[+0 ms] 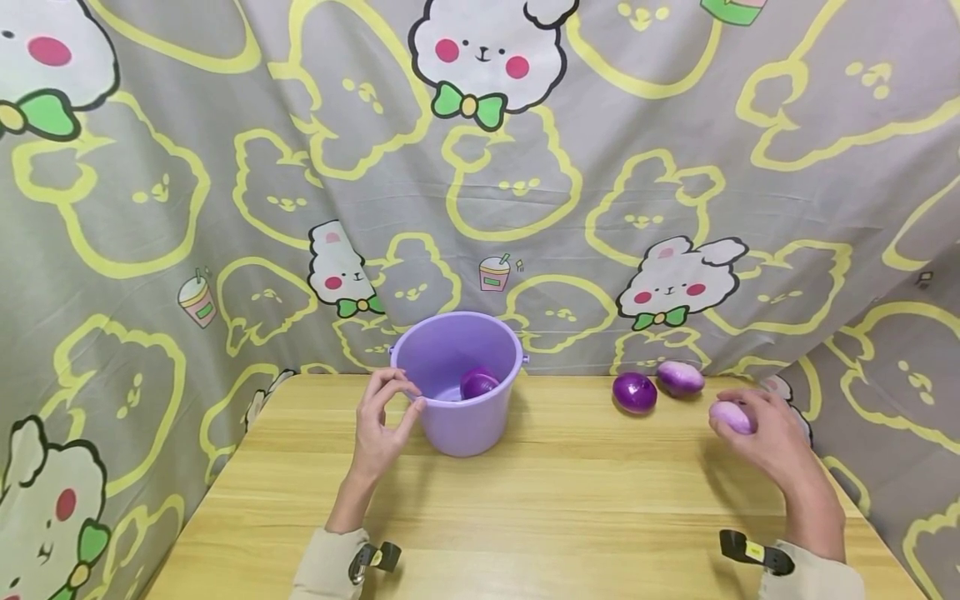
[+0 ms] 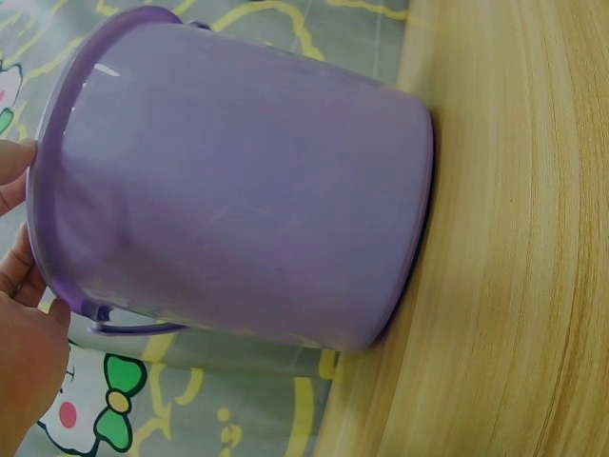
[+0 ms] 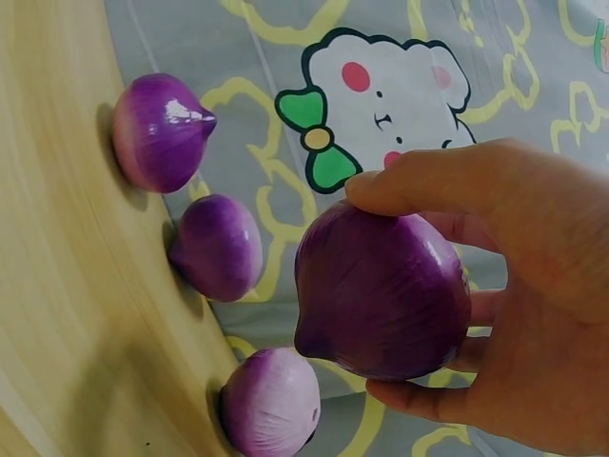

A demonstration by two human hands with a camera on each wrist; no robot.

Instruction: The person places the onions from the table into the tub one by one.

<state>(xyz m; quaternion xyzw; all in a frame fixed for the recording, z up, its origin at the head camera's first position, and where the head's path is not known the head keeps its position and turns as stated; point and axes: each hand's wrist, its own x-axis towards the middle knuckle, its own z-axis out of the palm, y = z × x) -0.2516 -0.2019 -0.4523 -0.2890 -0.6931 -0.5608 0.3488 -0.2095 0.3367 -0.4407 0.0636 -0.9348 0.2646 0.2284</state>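
A light purple bucket stands upright on the wooden table, and my left hand pinches its near left rim between thumb and fingers. Inside it lies a shiny purple onion. Over the right side of the table, my right hand holds another purple onion, raised off the surface. Beyond that hand lie a dark purple onion and a paler onion, close together. The right wrist view shows a third loose onion on the table; in the head view my right hand seems to hide it.
The wooden table meets a grey curtain printed with rabbits and yellow outlines right behind the bucket and onions. More curtain hangs at both sides. The bucket's handle hangs at its side. A strap with a black mount sits on each wrist.
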